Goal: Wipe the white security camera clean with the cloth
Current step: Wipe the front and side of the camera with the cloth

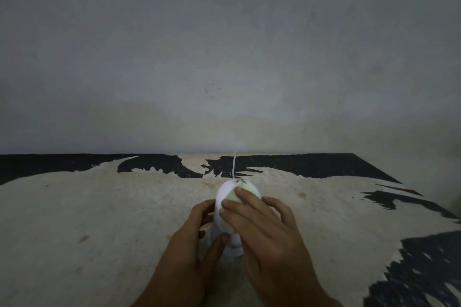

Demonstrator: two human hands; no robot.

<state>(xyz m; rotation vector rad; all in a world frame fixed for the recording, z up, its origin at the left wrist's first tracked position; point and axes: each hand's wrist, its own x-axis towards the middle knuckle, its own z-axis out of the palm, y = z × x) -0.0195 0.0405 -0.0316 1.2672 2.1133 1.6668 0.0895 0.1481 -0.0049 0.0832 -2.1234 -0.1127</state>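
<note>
The white security camera (222,197) stands upright on a worn table (99,219), its round head partly covered. A pale yellow-green cloth (243,188) lies over the head's top and right side. My right hand (264,229) presses the cloth against the camera, fingers spread across it. My left hand (197,237) grips the camera's left side and base, thumb across the front low down. The camera's base (233,250) shows between my hands.
A thin white cable (234,164) runs from the camera's back up toward the grey wall (224,57). The tabletop is pale with black patches along its far edge and right side. The table's right corner (399,182) falls away.
</note>
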